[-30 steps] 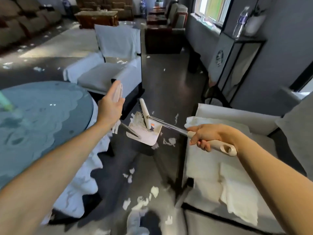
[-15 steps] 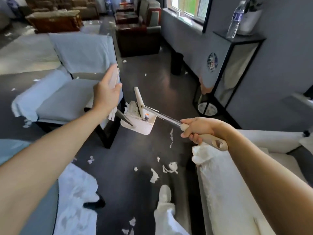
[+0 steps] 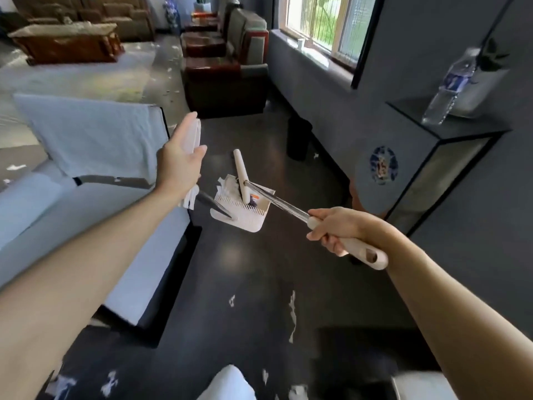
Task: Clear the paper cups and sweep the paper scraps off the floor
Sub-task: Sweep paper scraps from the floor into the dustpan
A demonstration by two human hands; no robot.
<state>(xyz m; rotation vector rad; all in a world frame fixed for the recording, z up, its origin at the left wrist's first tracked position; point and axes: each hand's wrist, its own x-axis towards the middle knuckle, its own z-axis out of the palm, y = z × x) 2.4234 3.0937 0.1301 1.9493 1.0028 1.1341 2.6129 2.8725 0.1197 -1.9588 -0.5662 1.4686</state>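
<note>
Gripping broom handle (image 3: 357, 251) in tightly curled fingers of right hand (image 3: 343, 229); pinching dustpan handle (image 3: 196, 134) between left hand (image 3: 178, 166) thumb and near-straight fingers; holding dustpan (image 3: 245, 223), loaded with paper scraps (image 3: 227, 187), above scrap-littered floor (image 3: 259, 284).

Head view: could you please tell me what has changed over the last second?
The person has walked forward, carrying the dustpan and broom alongside the white chair; the round table has left view. Unchanged: left hand grips the dustpan handle, right hand the broom handle, broom head resting in the scrap-filled pan.
</note>
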